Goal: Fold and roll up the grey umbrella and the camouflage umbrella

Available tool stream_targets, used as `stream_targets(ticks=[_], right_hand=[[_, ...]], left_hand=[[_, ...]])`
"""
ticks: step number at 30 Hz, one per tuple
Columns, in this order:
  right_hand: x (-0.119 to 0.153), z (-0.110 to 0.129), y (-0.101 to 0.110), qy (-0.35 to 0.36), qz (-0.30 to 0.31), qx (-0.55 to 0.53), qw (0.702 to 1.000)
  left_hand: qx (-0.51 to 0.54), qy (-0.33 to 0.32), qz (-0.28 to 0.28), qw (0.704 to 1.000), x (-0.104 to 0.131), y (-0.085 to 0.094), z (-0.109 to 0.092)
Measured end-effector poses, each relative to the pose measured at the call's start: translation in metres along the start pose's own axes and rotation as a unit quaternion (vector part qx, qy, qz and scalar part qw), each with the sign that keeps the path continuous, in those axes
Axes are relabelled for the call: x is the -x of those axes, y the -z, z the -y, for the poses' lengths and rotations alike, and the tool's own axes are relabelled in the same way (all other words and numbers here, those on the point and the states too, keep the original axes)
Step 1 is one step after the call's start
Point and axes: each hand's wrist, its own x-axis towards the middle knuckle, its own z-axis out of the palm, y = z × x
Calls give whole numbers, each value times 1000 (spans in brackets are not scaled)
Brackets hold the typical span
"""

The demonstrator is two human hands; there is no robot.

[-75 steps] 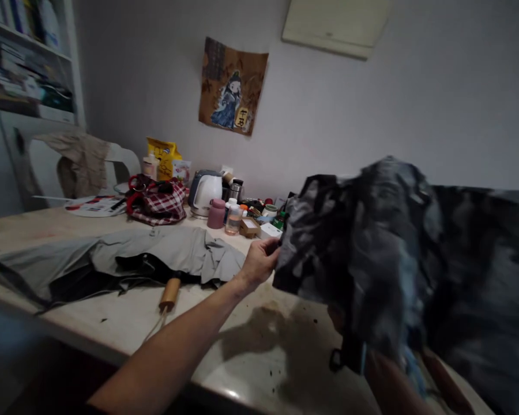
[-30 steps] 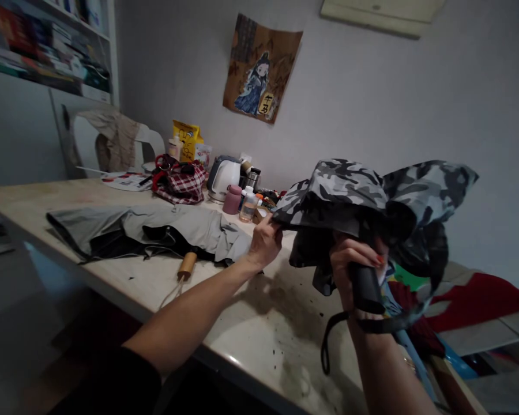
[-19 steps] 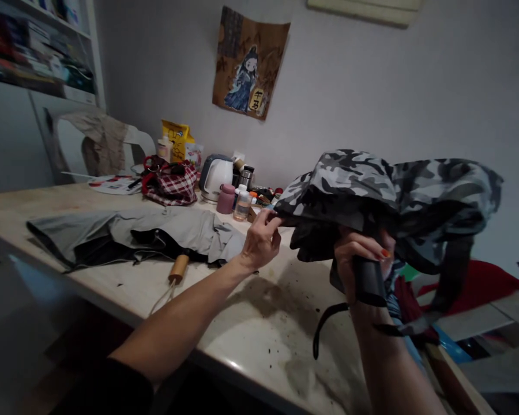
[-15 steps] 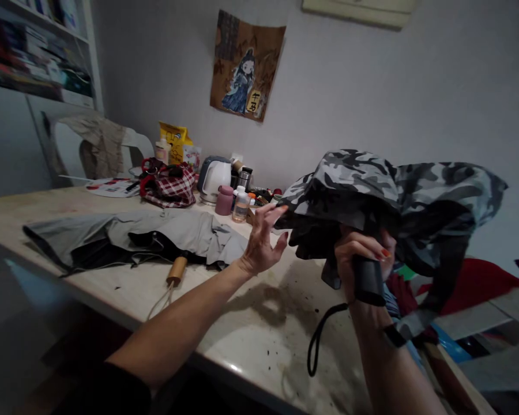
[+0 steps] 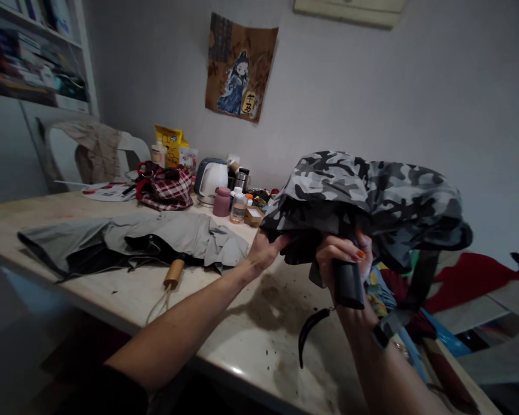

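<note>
A folded umbrella with a grey, black and white camouflage canopy [image 5: 328, 178] is held up over the table. My right hand [image 5: 339, 253] wraps round its black handle [image 5: 349, 288], from which a dark wrist strap [image 5: 310, 334] hangs. At the canopy's left edge my left hand [image 5: 266, 251] pinches the cloth, thumb towards me and fingers mostly hidden behind it. Loose folds of canopy bulge out to the right, and a strap dangles beside my right wrist. On the table to the left lies a grey umbrella [image 5: 181, 233] with a wooden handle [image 5: 173, 274] and a cord loop.
Along the back stand a white kettle [image 5: 213, 180], a pink jar [image 5: 222, 202], a clear bottle [image 5: 239, 208] and a plaid bag [image 5: 166, 187]. Red cloth [image 5: 467, 282] and clutter lie at the right. A white chair [image 5: 132, 144] stands beyond the table.
My left hand, open beside the canopy before, has closed on its left edge. The camouflage umbrella and my right hand have shifted a little left, and the wrist strap has swung.
</note>
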Motion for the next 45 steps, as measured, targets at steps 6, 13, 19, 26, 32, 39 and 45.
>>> stream_targets(ticks=[6, 13, 19, 26, 32, 39, 45], right_hand=[[-3, -3, 0, -14, -19, 22, 999], [-5, 6, 0, 25, -9, 47, 999], [-3, 13, -1, 49, -27, 65, 996], [-4, 13, 0, 79, -72, 148, 983], [-4, 4, -3, 34, -159, 157, 974], [-16, -2, -10, 45, -342, 254, 904], [-19, 8, 0, 104, -367, 356, 853]], left_hand=[[-155, 32, -134, 978, -13, 15, 10], [-97, 141, -120, 978, -17, 19, 9], [-55, 213, -31, 975, -14, 13, 8], [10, -84, 51, 995, -22, 33, 5], [-371, -146, 137, 907, -19, 31, 17], [-348, -76, 35, 934, -22, 28, 17], [-102, -9, 119, 988, 2, 3, -22]])
